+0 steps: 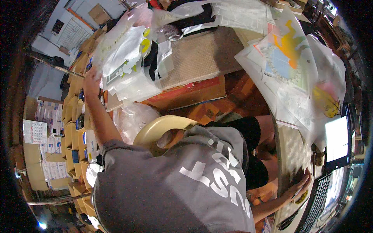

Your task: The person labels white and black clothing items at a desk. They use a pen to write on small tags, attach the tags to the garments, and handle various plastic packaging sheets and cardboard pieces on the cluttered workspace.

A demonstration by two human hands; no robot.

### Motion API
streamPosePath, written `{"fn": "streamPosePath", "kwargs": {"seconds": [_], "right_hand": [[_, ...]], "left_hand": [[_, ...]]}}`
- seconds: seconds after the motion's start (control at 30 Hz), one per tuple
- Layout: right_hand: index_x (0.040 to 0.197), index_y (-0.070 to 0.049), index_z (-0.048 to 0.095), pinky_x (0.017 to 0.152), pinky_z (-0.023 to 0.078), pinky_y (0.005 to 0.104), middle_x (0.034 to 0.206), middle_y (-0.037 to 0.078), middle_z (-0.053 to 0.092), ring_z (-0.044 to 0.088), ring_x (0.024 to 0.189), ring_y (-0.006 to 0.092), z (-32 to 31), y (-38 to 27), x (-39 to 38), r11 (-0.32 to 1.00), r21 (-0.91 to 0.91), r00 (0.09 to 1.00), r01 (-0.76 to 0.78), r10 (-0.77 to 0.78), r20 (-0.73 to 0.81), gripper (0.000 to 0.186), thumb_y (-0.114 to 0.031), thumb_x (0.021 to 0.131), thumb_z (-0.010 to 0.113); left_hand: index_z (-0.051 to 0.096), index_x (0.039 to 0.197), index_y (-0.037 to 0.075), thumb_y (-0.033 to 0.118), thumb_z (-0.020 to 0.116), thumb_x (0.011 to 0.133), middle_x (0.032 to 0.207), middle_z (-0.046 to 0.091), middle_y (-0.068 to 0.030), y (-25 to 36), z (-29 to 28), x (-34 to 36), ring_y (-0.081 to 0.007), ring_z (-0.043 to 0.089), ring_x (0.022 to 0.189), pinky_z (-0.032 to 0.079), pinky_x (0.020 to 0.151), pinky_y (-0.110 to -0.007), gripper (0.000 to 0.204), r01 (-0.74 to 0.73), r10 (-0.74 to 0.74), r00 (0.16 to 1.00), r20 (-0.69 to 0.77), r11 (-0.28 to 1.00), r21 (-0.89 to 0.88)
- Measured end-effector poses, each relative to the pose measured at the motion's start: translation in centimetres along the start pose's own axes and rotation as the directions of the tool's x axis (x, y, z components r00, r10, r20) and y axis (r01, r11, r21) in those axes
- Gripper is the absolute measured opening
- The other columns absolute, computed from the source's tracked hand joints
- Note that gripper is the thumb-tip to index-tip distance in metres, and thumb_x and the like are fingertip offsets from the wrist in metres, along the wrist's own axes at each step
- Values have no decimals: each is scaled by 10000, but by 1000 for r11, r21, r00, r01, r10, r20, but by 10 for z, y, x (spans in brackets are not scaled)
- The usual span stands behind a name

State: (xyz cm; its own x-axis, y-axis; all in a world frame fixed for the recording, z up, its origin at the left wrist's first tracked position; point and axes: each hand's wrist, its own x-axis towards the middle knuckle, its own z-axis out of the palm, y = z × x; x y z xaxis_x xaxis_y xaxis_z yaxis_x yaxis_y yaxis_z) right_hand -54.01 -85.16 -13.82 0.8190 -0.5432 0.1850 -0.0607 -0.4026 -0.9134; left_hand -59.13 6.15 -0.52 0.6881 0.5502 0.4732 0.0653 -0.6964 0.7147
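My left hand (92, 82) is raised at the upper left, fingers curled at the edge of piled translucent sheets (126, 83) with green, yellow and dark shapes; what it grips is hard to make out. My right hand (298, 186) is at the lower right over the desk (289, 143), fingers bent round a slim pen-like object (296, 192), beside a yellow round item (302, 197) and a black keyboard (316, 202).
Cardboard shelving cubbies (71, 128) line the left. A box (186, 93) under a brown textured board (198, 50) stands ahead, near a cream chair (149, 130) and plastic bags (130, 118). More printed sheets (285, 97) and a lit screen (335, 138) are at the right.
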Motion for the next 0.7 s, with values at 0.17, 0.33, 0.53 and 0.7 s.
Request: {"fn": "streamPosePath", "kwargs": {"seconds": [0.17, 0.33, 0.53, 0.7], "right_hand": [[1183, 28, 539, 988, 407, 356, 1193, 160, 587, 555, 1093, 258, 0, 6, 0, 999, 37, 998, -1, 3, -61, 396, -287, 994, 390], [1179, 17, 547, 995, 398, 351, 1198, 150, 585, 544, 1112, 253, 7, -4, -6, 981, 176, 991, -80, 98, -96, 395, -294, 995, 386], [1176, 12, 558, 997, 397, 364, 1192, 151, 585, 537, 1123, 252, -2, -4, -6, 999, -38, 999, -21, 20, -45, 396, -294, 999, 378], [1177, -10, 569, 961, 419, 344, 1179, 121, 593, 550, 1084, 218, 6, -2, -6, 997, -62, 994, -41, 35, -105, 351, -265, 992, 415]], "left_hand": [[543, 1263, 37, 185, 606, 826, 1277, 510, -121, 21, 45, -54, -247, 470, 1170, 432, 928, -454, 466, 165, -166, 985, 41, 986, 16], [538, 1267, 51, 266, 634, 831, 1305, 493, -174, 48, 63, -52, -332, 449, 1201, 362, 998, -502, 496, 190, -185, 979, -83, 693, 696], [557, 1220, 35, 289, 723, 769, 1291, 524, -183, 173, 194, -7, -334, 497, 1186, 397, 991, -378, 544, -388, 375, 919, 122, 804, 450], [526, 1251, 27, 379, 749, 742, 1279, 523, -221, 122, 395, 36, -339, 496, 1193, 386, 1003, -380, 658, -340, 186, 837, 515, 914, 223]]}}
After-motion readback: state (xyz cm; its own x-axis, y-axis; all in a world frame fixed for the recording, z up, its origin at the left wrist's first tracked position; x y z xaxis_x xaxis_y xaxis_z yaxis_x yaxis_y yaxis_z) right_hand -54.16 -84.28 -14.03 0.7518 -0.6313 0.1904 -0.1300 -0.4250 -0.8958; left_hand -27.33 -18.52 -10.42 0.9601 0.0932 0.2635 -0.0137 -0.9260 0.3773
